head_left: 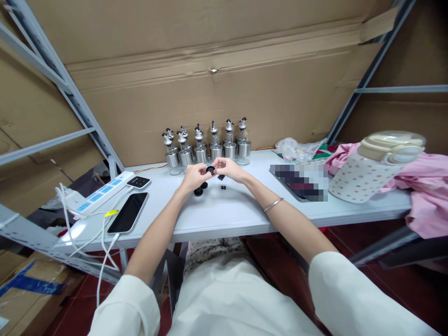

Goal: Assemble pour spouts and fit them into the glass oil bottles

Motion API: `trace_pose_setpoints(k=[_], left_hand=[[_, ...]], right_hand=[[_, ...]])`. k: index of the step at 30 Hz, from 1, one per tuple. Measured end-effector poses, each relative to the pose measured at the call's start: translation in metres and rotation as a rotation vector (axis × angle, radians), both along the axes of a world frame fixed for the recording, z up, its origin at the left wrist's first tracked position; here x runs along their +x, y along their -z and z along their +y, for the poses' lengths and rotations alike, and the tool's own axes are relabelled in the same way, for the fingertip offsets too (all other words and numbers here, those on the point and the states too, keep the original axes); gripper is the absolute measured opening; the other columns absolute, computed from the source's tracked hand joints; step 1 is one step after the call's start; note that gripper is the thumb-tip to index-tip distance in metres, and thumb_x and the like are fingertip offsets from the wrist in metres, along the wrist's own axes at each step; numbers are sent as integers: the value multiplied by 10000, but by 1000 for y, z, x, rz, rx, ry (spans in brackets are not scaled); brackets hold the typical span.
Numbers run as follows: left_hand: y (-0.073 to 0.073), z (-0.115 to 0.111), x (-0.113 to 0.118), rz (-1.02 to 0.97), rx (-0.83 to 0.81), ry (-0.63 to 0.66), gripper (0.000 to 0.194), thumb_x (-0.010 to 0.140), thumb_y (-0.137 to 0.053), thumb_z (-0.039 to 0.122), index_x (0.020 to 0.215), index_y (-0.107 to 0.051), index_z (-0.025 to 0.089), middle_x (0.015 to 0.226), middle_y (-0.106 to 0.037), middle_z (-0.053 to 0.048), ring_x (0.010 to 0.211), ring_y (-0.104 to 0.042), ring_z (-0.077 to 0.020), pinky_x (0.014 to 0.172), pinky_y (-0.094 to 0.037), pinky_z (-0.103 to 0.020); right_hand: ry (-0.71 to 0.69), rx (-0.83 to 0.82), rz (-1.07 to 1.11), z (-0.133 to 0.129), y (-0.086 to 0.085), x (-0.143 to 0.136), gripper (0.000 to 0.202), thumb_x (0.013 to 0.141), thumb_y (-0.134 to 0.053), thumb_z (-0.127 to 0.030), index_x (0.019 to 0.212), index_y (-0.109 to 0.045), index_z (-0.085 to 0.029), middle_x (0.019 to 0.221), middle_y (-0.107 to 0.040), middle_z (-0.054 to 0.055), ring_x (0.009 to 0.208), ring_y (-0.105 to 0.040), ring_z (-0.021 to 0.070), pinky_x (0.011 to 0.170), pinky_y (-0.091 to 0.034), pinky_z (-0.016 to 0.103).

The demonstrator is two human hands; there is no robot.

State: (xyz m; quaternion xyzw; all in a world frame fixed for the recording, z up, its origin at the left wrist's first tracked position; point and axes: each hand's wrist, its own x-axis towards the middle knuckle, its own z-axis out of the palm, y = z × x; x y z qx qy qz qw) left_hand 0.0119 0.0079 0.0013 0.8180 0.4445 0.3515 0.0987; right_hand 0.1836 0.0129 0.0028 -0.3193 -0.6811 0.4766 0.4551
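Observation:
Between my two hands, above the white table (241,210), is a small round black plastic part (210,169). My left hand (194,177) pinches it from the left with thumb and fingers. My right hand (228,169) grips its right side with the fingertips. Below my left hand lie more round black parts (198,192). Under my right hand are a small flat black piece (221,177) and tiny black bits (223,187). Just behind my hands stand several glass oil bottles (201,153) with steel sleeves and pour spouts.
At left are a power strip (105,192), a small black-screened device (139,182) and a phone (128,213) with white cables. A blurred-out device (297,182), a dotted bottle (371,168) and pink cloth (425,200) occupy the right. Cardboard (210,98) walls the back.

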Motion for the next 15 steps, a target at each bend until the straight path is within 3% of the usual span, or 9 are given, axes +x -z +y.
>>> trace_pose_setpoints(k=[10, 15], left_hand=[[0, -5, 4, -19, 17, -54, 264, 698, -515, 330, 516, -421, 164, 531, -436, 42, 570, -396, -97, 641, -313, -253], [6, 0, 5, -131, -26, -8, 199, 756, -522, 341, 726, -597, 159, 715, -612, -5, 704, -529, -141, 725, -391, -262]], right_hand=[[-4, 14, 17, 0, -2, 1, 151, 546, -657, -179, 669, -572, -157, 552, -587, -43, 552, -548, 100, 599, -457, 258], [31, 24, 88, 7, 4, 3, 237, 546, -688, -168, 737, -548, -166, 668, -592, -49, 638, -556, 89, 683, -466, 252]])
